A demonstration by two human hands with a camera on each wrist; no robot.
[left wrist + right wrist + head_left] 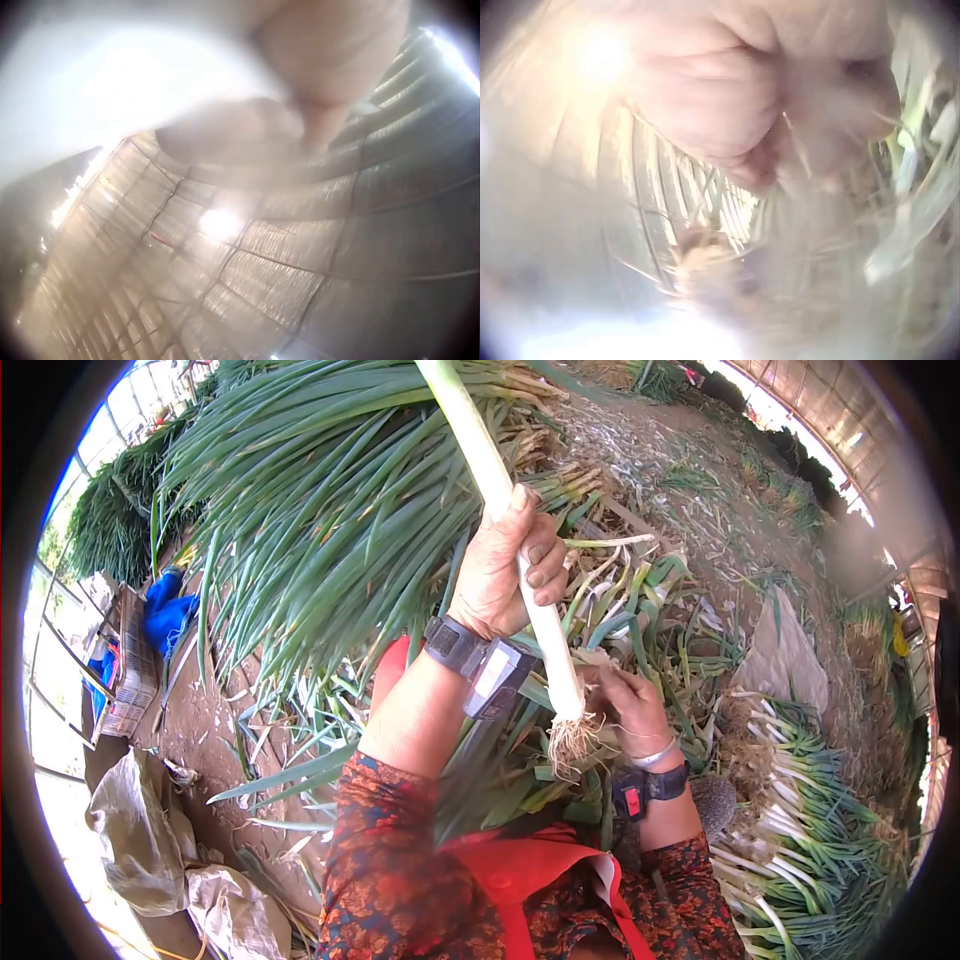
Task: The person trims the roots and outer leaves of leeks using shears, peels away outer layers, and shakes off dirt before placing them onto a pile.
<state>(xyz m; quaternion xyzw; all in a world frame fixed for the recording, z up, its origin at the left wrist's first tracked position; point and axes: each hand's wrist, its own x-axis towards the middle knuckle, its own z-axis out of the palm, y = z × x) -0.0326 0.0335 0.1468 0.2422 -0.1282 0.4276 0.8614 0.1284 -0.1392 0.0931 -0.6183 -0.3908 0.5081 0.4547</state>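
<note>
My left hand (512, 565) grips a thick green onion (550, 645) round its white stalk, the root end slanting down toward me. Its green top runs out of the head view. At the lower end hangs a tuft of roots (572, 745). Close beside the roots, my right hand (635, 710) has its fingers curled and thumb drawn in, pinching a pale shred of outer skin (597, 658). In the right wrist view the curled fingers (705, 97) show large, with blurred roots below. Only blurred fingers (330, 52) appear in the left wrist view.
A big heap of green onions (330, 510) lies ahead to the left. Stripped leaves (640, 595) litter the ground around my hands. White-stalked onions (800, 830) lie in a row at the right. Sacks (140, 830) and a crate (132, 660) stand at the left.
</note>
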